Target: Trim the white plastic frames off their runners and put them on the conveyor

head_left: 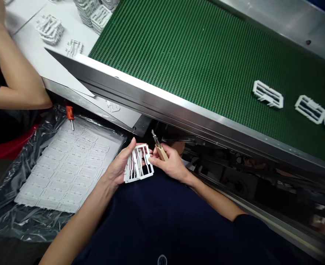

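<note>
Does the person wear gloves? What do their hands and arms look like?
No gloves! The left hand and right hand are bare, and so are the forearms. The person wears a dark navy shirt with short sleeves; the right sleeve ends above the elbow. A small round mark shows on the front.

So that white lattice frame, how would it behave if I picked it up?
The white lattice frame is probably light and fairly stiff: the left hand holds it by one side without sagging. Its thin bars look fragile, so they might snap if squeezed.
</note>
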`<state>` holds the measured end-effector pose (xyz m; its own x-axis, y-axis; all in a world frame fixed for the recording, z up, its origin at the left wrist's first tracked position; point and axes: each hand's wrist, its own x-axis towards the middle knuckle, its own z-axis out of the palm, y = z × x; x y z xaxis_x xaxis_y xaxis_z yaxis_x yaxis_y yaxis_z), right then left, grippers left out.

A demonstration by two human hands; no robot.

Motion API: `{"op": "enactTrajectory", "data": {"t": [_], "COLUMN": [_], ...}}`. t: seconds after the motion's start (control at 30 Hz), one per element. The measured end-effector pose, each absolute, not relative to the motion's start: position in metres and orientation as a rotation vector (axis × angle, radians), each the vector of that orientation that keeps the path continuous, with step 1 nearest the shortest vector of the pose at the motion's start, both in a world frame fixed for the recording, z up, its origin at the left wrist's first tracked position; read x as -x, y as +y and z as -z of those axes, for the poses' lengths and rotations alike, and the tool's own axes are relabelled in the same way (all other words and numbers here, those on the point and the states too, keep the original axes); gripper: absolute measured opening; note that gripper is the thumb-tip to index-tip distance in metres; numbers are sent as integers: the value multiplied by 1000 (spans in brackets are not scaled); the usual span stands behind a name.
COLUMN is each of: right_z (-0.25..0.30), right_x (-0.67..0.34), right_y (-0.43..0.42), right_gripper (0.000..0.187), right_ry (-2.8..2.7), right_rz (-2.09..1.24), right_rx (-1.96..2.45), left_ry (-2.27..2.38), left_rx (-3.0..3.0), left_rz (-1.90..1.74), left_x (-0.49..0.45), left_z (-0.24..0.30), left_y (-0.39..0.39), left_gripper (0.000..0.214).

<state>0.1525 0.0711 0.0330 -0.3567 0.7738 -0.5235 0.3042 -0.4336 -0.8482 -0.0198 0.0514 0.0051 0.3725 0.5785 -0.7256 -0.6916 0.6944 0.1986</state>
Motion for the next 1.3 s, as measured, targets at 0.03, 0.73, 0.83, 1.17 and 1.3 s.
{"op": "enactTrajectory", "data": {"t": [0.03,0.73,0.83,1.17,1.3], "right_z": [-35,-22,-49,-231,-211], "right_x": [-153,-119,-129,-259,-310], "right_y": [72,59,72,163,216], "right_gripper": [24,27,27,14,29], "right_ry": [-1383,-2558,-2434,-2083,-2269], "right_rz": [-1854,-1169,-1386,-504,-246], "right_rx": [1505,1339,1465,1917,2244], "left_ry": [849,970,1004,857,804], "left_rx": [168,197,238,362,348], "left_rz": [-820,-855,-838,-813,-803], "left_x": [20,-4,2,18,18], "left_z": [-3,20,30,25,23], "left_y": [51,43,40,57,54], "left_gripper": [40,23,12,13,13]}}
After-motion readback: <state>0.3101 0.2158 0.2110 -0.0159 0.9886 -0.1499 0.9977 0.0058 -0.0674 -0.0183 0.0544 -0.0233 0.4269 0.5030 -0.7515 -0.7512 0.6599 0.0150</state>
